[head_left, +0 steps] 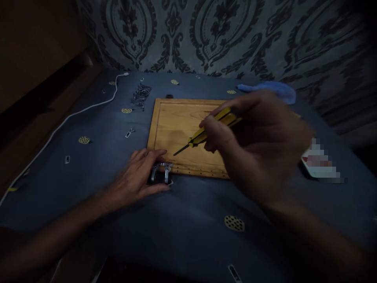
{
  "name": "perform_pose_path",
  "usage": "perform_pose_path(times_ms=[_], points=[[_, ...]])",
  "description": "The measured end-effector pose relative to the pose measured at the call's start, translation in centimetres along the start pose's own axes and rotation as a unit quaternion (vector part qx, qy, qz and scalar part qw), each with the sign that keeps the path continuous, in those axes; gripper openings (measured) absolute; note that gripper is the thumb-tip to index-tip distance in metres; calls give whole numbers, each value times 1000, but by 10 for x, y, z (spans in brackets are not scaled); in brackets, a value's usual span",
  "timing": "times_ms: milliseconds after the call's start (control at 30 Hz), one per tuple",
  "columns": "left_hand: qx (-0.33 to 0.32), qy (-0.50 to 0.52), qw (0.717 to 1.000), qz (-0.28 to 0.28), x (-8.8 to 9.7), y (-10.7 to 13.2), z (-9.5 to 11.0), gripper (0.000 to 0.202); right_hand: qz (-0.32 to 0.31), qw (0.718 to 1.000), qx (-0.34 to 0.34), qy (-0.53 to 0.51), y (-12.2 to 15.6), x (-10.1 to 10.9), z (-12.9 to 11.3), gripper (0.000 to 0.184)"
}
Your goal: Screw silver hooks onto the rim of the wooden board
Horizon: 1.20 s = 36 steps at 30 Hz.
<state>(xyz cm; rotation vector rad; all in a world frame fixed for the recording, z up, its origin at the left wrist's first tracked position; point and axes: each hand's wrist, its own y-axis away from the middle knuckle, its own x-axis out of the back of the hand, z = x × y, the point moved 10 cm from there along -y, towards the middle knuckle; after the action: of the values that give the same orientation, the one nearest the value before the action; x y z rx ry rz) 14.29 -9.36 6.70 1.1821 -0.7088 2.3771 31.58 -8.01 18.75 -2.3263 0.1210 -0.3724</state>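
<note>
Board (179, 125) partly behind right hand (259, 149)

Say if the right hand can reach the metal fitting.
Probably yes: the right hand aims the screwdriver toward the fitting, with nothing visible between; the left hand leaves it partly exposed.

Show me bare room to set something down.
Bare: cloth before the board, between left hand and right hand; also between left hand and white cable. Crowded: the board's near left corner, at the metal fitting, and around the small parts.
</note>
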Motion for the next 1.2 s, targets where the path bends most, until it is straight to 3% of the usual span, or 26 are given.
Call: perform_pose_path(times_ms=[233, 633, 967, 1200], points=[[-11, 0, 1000, 22, 7, 2, -4, 75, -66, 997, 3, 33, 15, -18, 28, 16], [2, 15, 1000, -7, 2, 5, -7, 77, -48, 996, -67, 23, 30, 6, 48, 15], [-6, 1, 1000, 1, -1, 2, -1, 70, -81, 996, -9, 42, 34, -5, 20, 8], [-14, -1, 1000, 4, 0, 0, 3, 67, -88, 995, -15, 46, 36, -9, 13, 6]])
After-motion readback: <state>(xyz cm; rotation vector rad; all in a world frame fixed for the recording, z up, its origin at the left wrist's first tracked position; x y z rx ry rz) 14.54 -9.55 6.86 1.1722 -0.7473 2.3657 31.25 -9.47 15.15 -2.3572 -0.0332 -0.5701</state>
